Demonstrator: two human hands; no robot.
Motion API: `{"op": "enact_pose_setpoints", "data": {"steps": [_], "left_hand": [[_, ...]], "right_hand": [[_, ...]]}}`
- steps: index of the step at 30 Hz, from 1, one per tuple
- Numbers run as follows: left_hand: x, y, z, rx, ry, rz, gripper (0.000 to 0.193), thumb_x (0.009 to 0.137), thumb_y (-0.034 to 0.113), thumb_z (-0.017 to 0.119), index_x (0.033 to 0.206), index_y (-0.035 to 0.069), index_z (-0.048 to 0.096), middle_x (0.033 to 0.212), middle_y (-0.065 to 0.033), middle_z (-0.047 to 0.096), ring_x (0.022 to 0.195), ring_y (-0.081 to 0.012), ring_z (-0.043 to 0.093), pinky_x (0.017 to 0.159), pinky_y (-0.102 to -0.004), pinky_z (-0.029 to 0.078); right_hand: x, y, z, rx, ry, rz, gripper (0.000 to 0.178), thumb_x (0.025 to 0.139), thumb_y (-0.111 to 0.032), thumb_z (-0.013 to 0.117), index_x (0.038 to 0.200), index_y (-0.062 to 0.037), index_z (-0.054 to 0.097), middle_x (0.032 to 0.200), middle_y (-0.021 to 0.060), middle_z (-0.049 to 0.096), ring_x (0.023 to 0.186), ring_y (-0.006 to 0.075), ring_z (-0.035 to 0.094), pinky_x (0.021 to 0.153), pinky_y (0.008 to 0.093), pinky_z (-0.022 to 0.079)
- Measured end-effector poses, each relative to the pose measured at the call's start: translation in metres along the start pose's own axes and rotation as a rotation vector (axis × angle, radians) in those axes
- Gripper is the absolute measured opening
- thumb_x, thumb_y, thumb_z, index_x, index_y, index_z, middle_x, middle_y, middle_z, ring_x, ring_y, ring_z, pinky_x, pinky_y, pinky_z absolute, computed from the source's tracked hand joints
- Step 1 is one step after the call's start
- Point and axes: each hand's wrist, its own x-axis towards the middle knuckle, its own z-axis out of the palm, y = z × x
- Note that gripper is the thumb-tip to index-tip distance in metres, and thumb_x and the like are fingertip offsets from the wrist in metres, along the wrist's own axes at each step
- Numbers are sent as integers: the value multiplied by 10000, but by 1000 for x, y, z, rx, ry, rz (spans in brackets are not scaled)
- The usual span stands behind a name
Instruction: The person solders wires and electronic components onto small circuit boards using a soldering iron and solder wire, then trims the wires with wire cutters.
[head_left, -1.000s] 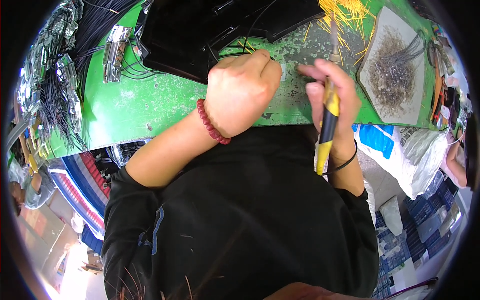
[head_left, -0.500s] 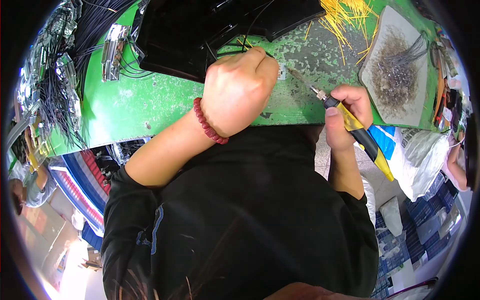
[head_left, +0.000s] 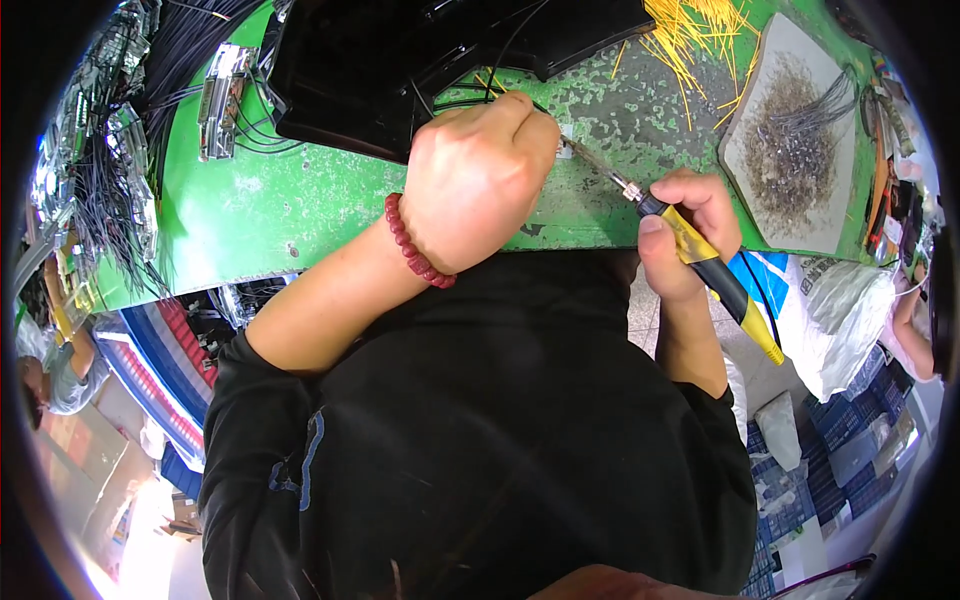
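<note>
Soldering iron: swinging round since a second ago, its tip now pointing at the small white piece.
Right hand: gripping the iron's handle between thumb and fingers.
Left hand: resting over the green table, hiding its fingertips; cannot tell what it is holding.

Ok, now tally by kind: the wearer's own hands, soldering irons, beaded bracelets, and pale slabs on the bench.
Wearer's hands: 2 (left hand, right hand)
Yellow-and-black soldering iron: 1
Dark red beaded bracelet: 1
Pale slab: 1
Total: 5
</note>
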Motion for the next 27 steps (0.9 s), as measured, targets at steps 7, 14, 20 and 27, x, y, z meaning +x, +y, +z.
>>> {"op": "enact_pose_setpoints", "data": {"steps": [7, 14, 20, 27], "left_hand": [[-1, -2, 1, 3, 13, 11, 101, 630, 21, 593, 667, 60, 507, 690, -75, 530, 566, -219, 582, 517, -321, 495], [1, 0, -1, 15, 12, 18, 101, 632, 24, 597, 667, 60, 509, 691, -76, 528, 566, -222, 581, 514, -320, 495], [3, 1, -4, 26, -28, 15, 102, 633, 28, 603, 669, 63, 514, 695, -72, 532, 575, -218, 586, 519, -318, 494], [12, 5, -11, 143, -115, 69, 105, 623, 56, 611, 664, 83, 518, 687, -51, 535, 586, -200, 595, 527, -308, 488]], "right_hand": [[-6, 8, 1, 126, 105, -121, 318, 793, -231, 730, 925, -3, 551, 829, 88, 567, 701, 117, 493, 626, 235, 386], [-5, 6, 1, 175, 111, -112, 338, 809, -247, 720, 956, -10, 528, 824, 62, 549, 691, 93, 453, 622, 230, 366], [-3, 4, 5, 164, 176, -112, 331, 808, -156, 730, 1015, -11, 516, 881, 71, 550, 723, 94, 461, 662, 227, 384], [8, -2, 8, 9, 128, -211, 414, 826, -94, 736, 1178, 27, 556, 999, 149, 642, 777, 144, 625, 698, 239, 499]]}}
